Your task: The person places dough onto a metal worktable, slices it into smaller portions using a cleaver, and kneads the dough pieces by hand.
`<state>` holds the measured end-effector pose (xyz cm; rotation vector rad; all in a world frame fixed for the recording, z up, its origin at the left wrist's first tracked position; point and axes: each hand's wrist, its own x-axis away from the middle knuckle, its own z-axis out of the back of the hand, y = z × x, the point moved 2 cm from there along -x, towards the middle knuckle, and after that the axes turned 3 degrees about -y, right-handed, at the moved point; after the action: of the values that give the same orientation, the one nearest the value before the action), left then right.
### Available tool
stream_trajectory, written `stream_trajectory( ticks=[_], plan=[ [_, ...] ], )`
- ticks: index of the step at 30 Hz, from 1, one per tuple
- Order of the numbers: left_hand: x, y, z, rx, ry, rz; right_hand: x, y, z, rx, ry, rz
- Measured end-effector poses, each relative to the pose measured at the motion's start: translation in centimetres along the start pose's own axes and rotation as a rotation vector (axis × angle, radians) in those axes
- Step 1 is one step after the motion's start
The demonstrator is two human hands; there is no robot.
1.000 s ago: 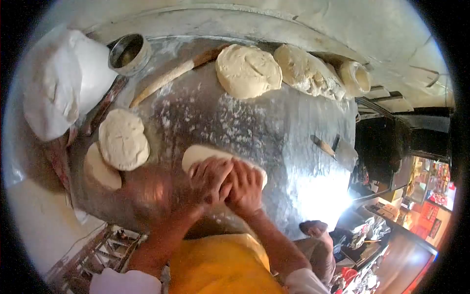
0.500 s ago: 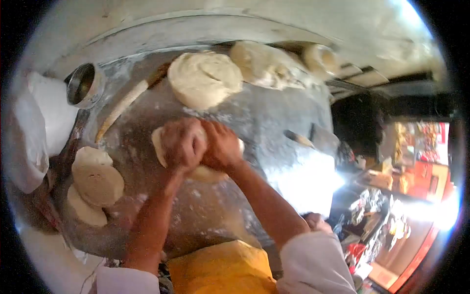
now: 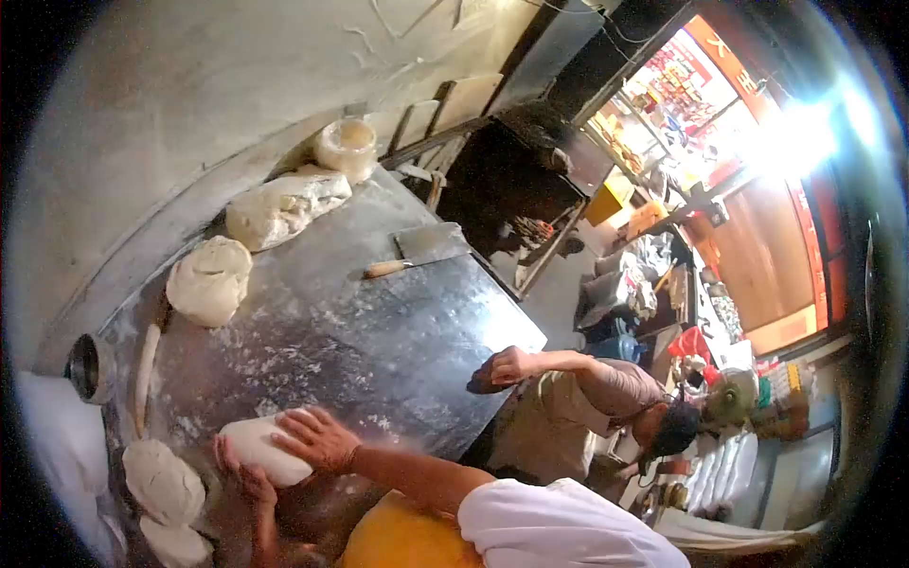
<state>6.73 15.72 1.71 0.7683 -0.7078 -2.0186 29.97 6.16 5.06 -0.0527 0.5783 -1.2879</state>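
A smooth, oval piece of dough (image 3: 265, 451) lies on the floured work table near me. My left hand (image 3: 244, 473) cups its near left side, fingers curled around the edge. Across its right end rests my right hand (image 3: 320, 441), fingers spread over the surface. To the left, two flattened dough pieces (image 3: 163, 483) overlap at the table's edge. Farther back sits a round mound of dough (image 3: 210, 281), and behind it a larger covered lump (image 3: 284, 208).
A rolling pin (image 3: 148, 379) and a metal bowl (image 3: 90, 369) are at the left. A scraper with a wooden handle (image 3: 386, 269) lies farther back. A jar (image 3: 346, 149) stands at the far corner. At the right edge, another person's hand (image 3: 514, 365) is over a dark item.
The view has swung to the right, bringing the other person into sight. My hands were clasped together pressing down on the dough; now they are apart, at its two sides.
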Motion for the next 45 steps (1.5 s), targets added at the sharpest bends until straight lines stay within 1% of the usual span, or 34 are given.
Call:
stream_trajectory(
  ticks=[1,3,5,7,8,10,11,12,14,16,17,18,20,22,23,24,25,27,28,29,30,32,33,34,35,36,37,38,40,41,42,43,44,45],
  plan=[
    [-0.2,0.6,0.5,-0.013,-0.008,0.02,-0.4,-0.3,0.6,-0.005,0.011,0.025],
    [-1.2,2.0,0.5,-0.023,-0.014,0.061,-1.2,-0.2,2.0,-0.201,-0.179,-0.097],
    [-1.4,1.5,-0.8,-0.072,0.043,0.117,-1.3,0.0,1.9,-0.197,-0.285,-0.147],
    [-1.4,1.9,-0.9,-0.103,0.065,0.217,-2.3,0.1,4.4,-0.145,-0.339,-0.072],
    [-1.5,2.2,-0.6,-0.119,0.069,0.265,-1.9,0.8,5.3,-0.536,-0.129,-0.23],
    [-2.2,2.6,-0.4,-0.132,0.084,0.364,0.2,2.9,3.1,-0.756,-0.137,-0.705],
    [-2.3,2.8,-0.3,-0.13,0.088,0.418,2.2,4.7,1.9,-0.246,-0.11,-0.517],
    [-2.6,2.7,-0.3,-0.124,0.092,0.474,2.2,4.3,1.8,-0.265,-0.133,-0.503],
    [-3.3,2.4,-0.5,-0.076,0.103,0.592,1.6,5.1,1.5,-0.869,-0.264,-0.912],
    [-3.8,1.7,-0.5,0.081,0.106,0.73,0.7,5.5,-1.0,-0.782,-0.281,-0.898],
    [-4.1,1.3,-0.4,0.214,0.117,0.801,0.4,5.4,-1.9,-0.695,-0.288,-0.891],
    [-4.5,1.0,-0.3,0.424,0.15,0.855,0.4,5.5,-2.2,-0.705,-0.29,-0.883],
    [-6.6,4.0,1.3,0.433,0.168,0.822,-0.4,5.0,-0.3,-1.113,-0.361,-1.053],
    [-9.6,7.2,2.7,0.419,0.136,0.663,-1.5,3.6,4.7,-1.282,-0.173,-1.089],
    [-11.6,8.5,3.3,0.385,0.088,0.541,-2.3,3.6,7.8,-1.316,-0.128,-1.037],
    [-14.4,12.8,5.9,0.473,-0.053,0.589,-3.7,4.2,11.7,-1.295,-0.297,-1.092],
    [-17.5,16.9,8.1,0.566,-0.189,0.621,-4.9,4.6,14.5,-1.364,-0.208,-1.092],
    [-21.1,19.1,7.9,0.738,-0.157,0.408,-6.5,6.2,17.9,-1.312,0.039,-1.013],
    [-22.1,18.9,8.3,0.737,-0.153,0.411,-7.3,7.0,18.8,-1.361,0.166,-0.989],
    [-23.0,18.9,8.4,0.764,-0.199,0.304,-8.1,7.2,20.0,-1.367,0.241,-0.993],
    [-23.8,18.6,8.3,0.792,-0.246,0.201,-8.2,8.7,19.4,-1.33,0.213,-1.015],
    [-22.9,11.2,8.4,0.094,-0.137,0.012,-6.6,13.4,16.5,-1.322,0.184,-1.021],
    [-21.4,8.5,10.7,-0.29,-0.059,0.023,-5.1,15.0,14.8,-1.324,0.192,-1.12],
    [-19.6,5.6,13.0,-0.189,-0.113,0.317,-3.1,15.8,12.7,-1.133,0.191,-1.117],
    [-15.9,-2.2,14.1,-0.398,0.05,0.422,-1.3,16.0,11.2,-0.942,0.187,-1.104],
    [-12.9,-5.1,17.5,-0.518,0.0,0.515,-0.3,14.3,10.4,-0.506,0.171,-0.977],
    [-8.9,-11.7,19.1,-0.393,0.075,0.573,1.7,13.4,9.6,-0.229,0.073,-0.803],
    [-4.9,-18.3,20.8,-0.269,0.158,0.622,0.9,10.0,10.4,-0.299,0.065,-0.762],
    [-1.8,-18.8,22.7,-0.109,0.205,0.732,2.2,6.2,8.6,-0.28,-0.01,-0.651],
    [-0.1,-21.9,22.8,-0.101,0.255,0.803,1.4,4.4,8.5,-0.302,-0.057,-0.581],
    [-0.5,-21.0,22.5,-0.092,0.277,0.832,0.6,2.7,8.4,-0.327,-0.103,-0.511],
    [-0.9,-20.1,22.2,-0.082,0.299,0.862,2.5,1.9,5.9,-0.801,-0.108,-0.73],
    [-3.3,-13.8,22.4,-0.013,0.321,0.853,3.2,1.5,4.3,-1.049,-0.104,-0.819],
    [-5.1,-9.8,22.7,0.053,0.345,0.84,3.8,1.0,2.7,-1.285,-0.082,-0.926]
  ],
)
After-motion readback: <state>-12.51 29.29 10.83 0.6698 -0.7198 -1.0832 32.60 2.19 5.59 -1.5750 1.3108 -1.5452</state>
